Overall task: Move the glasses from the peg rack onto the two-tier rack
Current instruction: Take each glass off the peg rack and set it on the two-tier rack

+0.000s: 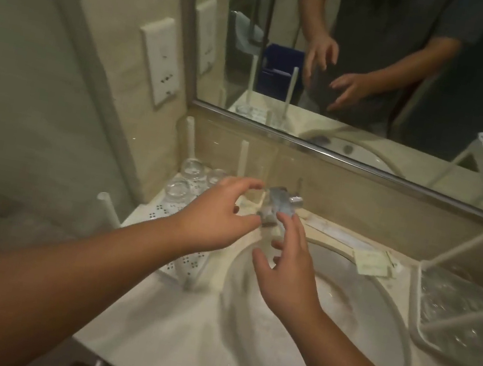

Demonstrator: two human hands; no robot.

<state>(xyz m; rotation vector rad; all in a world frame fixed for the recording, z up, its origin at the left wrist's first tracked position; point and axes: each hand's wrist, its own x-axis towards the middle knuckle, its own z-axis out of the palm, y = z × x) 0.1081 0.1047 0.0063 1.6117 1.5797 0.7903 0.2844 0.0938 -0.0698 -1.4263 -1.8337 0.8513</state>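
Note:
A white peg rack [161, 217] with a perforated base and tall pegs stands on the counter at the left. Three clear glasses sit upside down at its far corner [194, 170]. A taller clear glass [259, 173] stands on the rack's right edge, just beyond my left hand [216, 210], whose fingers are spread and hold nothing. My right hand [286, 267] hovers over the sink with fingers spread, empty too. The white two-tier rack [463, 319] is at the right; its lower tray holds several clear glasses [453, 301].
A round sink [355, 313] fills the middle, with a chrome faucet [281, 204] behind my hands. A mirror [381, 62] runs along the back wall. A small card [372, 262] lies on the counter beside the sink. Wall sockets [161, 61] sit at the left.

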